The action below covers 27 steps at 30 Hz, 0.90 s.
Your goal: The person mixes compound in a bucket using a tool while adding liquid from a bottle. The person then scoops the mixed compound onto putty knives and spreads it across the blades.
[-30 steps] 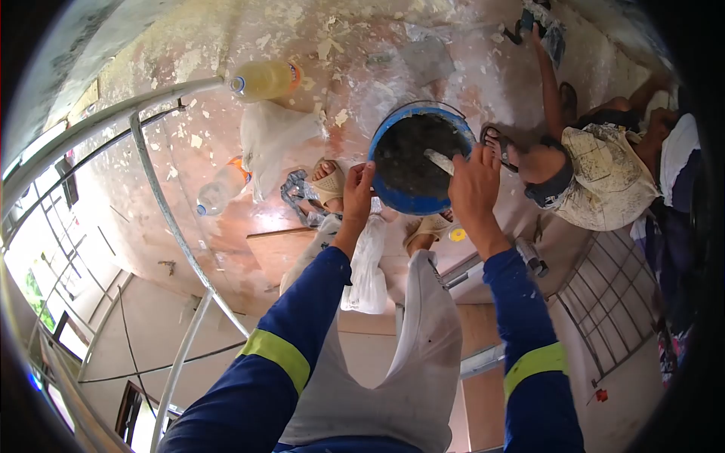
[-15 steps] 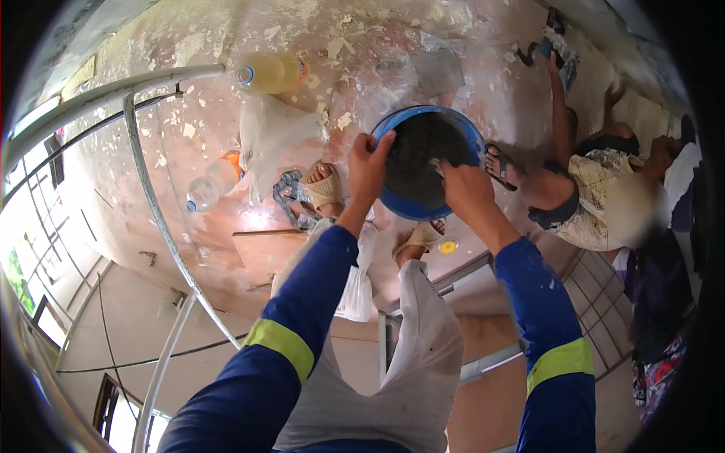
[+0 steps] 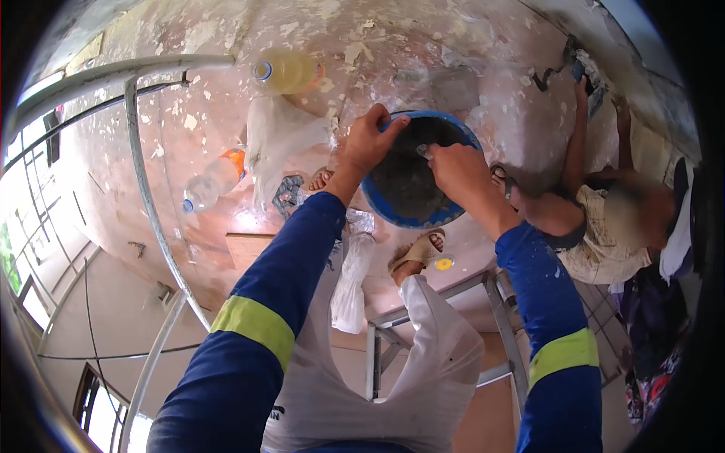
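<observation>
A round blue bucket [image 3: 375, 202] holds a dark grey mix [image 3: 414, 180] and sits between my arms. On its upper left rim, my left hand [image 3: 370, 140] is closed, with the thumb over the inside edge. My right hand [image 3: 462, 175] is a fist above the right half of the mix. A small greyish, shiny end of a tool [image 3: 424, 151] pokes out by its thumb side; the rest is hidden, so its kind cannot be told.
A yellowish bottle [image 3: 291, 72], a clear bottle with an orange label [image 3: 215, 181] and a white sack [image 3: 276, 140] lie at left. Metal railing [image 3: 147, 181] runs beside them. Another person [image 3: 604, 219] crouches at right, near a metal frame [image 3: 502, 317]. Paint flakes litter the floor.
My right hand has moved left, further over the mix. The bucket sits slightly lower and left in view. At right, the other person's arms and head have shifted.
</observation>
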Each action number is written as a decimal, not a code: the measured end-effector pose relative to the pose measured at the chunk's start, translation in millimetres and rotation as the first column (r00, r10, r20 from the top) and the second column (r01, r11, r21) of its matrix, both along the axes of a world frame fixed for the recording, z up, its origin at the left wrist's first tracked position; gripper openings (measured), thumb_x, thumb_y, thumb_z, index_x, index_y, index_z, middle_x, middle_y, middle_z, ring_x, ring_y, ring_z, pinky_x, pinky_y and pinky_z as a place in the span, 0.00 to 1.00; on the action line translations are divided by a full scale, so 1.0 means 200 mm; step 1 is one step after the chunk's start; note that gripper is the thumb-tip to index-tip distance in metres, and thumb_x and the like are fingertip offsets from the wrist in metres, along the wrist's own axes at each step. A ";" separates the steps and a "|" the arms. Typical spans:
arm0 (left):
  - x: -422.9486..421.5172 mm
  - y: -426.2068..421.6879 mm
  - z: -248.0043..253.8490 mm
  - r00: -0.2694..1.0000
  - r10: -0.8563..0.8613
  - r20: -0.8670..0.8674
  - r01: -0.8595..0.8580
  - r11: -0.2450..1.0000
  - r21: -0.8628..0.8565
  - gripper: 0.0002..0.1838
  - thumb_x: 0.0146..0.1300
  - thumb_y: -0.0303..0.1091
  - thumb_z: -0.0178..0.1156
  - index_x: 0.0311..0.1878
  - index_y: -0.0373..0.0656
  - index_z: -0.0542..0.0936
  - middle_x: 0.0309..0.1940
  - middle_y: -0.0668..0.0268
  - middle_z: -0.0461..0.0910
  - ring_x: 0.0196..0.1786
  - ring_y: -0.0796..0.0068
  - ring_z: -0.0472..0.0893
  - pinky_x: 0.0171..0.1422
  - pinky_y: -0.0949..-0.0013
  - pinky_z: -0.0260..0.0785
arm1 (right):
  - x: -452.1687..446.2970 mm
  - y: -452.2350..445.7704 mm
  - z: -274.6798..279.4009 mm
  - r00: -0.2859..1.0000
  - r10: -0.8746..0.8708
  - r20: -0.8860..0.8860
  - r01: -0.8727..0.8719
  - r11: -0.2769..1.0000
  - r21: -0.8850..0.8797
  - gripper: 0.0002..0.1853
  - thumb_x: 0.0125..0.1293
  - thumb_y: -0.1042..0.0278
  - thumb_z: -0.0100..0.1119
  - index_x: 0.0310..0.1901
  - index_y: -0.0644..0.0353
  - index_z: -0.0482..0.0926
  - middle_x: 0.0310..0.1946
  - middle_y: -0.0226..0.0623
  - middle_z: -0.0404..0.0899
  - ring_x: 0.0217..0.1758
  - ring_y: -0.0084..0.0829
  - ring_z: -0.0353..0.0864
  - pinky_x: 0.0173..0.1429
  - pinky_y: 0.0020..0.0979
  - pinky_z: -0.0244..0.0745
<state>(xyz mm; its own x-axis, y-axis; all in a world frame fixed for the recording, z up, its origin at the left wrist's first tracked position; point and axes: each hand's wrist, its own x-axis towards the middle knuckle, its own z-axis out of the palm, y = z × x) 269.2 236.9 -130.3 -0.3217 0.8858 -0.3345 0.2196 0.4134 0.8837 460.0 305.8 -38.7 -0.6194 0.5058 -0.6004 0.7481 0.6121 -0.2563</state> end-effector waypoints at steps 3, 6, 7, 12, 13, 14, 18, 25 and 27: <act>0.03 -0.02 0.04 1.000 0.014 -0.023 -0.015 1.000 -0.018 0.28 0.63 0.56 0.71 0.31 0.37 0.75 0.21 0.52 0.77 0.24 0.57 0.75 0.34 0.55 0.69 | 0.02 -0.03 0.01 1.000 -0.018 0.026 0.017 1.000 0.010 0.11 0.70 0.64 0.58 0.48 0.57 0.85 0.29 0.47 0.87 0.36 0.50 0.89 0.40 0.50 0.83; 0.03 0.02 0.05 0.995 0.010 -0.101 -0.014 0.999 -0.035 0.28 0.63 0.57 0.70 0.31 0.37 0.76 0.22 0.51 0.78 0.26 0.55 0.77 0.35 0.54 0.70 | -0.03 -0.18 0.01 0.998 -0.038 0.054 0.032 0.994 0.101 0.12 0.70 0.65 0.55 0.50 0.56 0.85 0.30 0.45 0.88 0.35 0.49 0.90 0.39 0.49 0.84; 0.04 0.01 0.03 0.992 0.006 -0.123 -0.011 0.999 -0.036 0.29 0.63 0.58 0.70 0.32 0.37 0.77 0.23 0.51 0.79 0.26 0.54 0.78 0.35 0.53 0.70 | -0.03 -0.21 -0.02 0.999 -0.042 0.024 0.038 0.990 0.136 0.13 0.70 0.66 0.54 0.50 0.55 0.85 0.30 0.44 0.88 0.35 0.48 0.90 0.39 0.49 0.84; 0.02 0.14 0.04 0.988 -0.087 -0.128 0.079 0.995 -0.059 0.29 0.62 0.59 0.70 0.33 0.37 0.80 0.24 0.50 0.81 0.29 0.52 0.82 0.37 0.52 0.72 | 0.08 -0.12 0.03 0.999 0.036 0.003 -0.036 0.992 0.118 0.12 0.72 0.67 0.53 0.46 0.56 0.87 0.29 0.44 0.88 0.34 0.46 0.90 0.37 0.45 0.84; 0.00 0.21 0.04 0.981 -0.107 -0.164 0.107 0.994 -0.006 0.29 0.62 0.59 0.70 0.33 0.37 0.80 0.24 0.50 0.81 0.29 0.52 0.82 0.37 0.52 0.72 | 0.09 -0.08 0.02 0.998 0.069 -0.010 -0.067 0.990 0.124 0.12 0.70 0.67 0.55 0.50 0.54 0.86 0.29 0.43 0.87 0.34 0.46 0.90 0.37 0.46 0.83; -0.04 0.27 0.03 0.971 -0.126 -0.201 0.137 0.990 0.041 0.29 0.62 0.60 0.70 0.33 0.36 0.80 0.25 0.50 0.81 0.30 0.53 0.82 0.37 0.53 0.72 | 0.10 -0.06 0.00 0.995 0.101 -0.022 -0.098 0.987 0.125 0.14 0.68 0.68 0.58 0.53 0.52 0.85 0.28 0.43 0.87 0.34 0.46 0.89 0.37 0.46 0.83; -0.16 0.37 -0.05 0.946 -0.255 -0.201 0.267 0.963 0.031 0.29 0.60 0.58 0.71 0.32 0.35 0.80 0.25 0.52 0.81 0.29 0.56 0.80 0.38 0.54 0.72 | 0.13 -0.02 0.08 0.967 0.256 0.000 -0.253 0.956 0.147 0.13 0.66 0.67 0.61 0.51 0.49 0.87 0.27 0.41 0.87 0.35 0.46 0.89 0.38 0.47 0.82; -0.20 0.43 -0.03 0.916 -0.287 -0.279 0.332 0.934 0.128 0.29 0.61 0.58 0.71 0.31 0.35 0.80 0.24 0.53 0.80 0.28 0.61 0.78 0.38 0.56 0.71 | 0.10 0.04 0.40 0.952 0.305 0.014 -0.298 0.920 0.255 0.10 0.60 0.69 0.59 0.35 0.55 0.90 0.29 0.46 0.87 0.36 0.47 0.90 0.42 0.46 0.83; -0.24 0.44 -0.03 0.920 -0.255 -0.297 0.307 0.941 0.145 0.29 0.62 0.58 0.70 0.32 0.35 0.81 0.25 0.52 0.81 0.30 0.59 0.80 0.40 0.56 0.73 | 0.07 0.06 0.41 0.943 0.331 0.019 -0.319 0.891 0.322 0.09 0.59 0.69 0.60 0.34 0.55 0.90 0.29 0.46 0.87 0.36 0.46 0.90 0.41 0.46 0.83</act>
<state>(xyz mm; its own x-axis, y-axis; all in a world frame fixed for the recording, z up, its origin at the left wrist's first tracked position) 220.4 324.1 -137.0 -0.1051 0.9902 -0.0919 0.5431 0.1346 0.8288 474.1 317.2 43.9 -0.7998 0.4318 -0.4170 0.4875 0.8726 -0.0314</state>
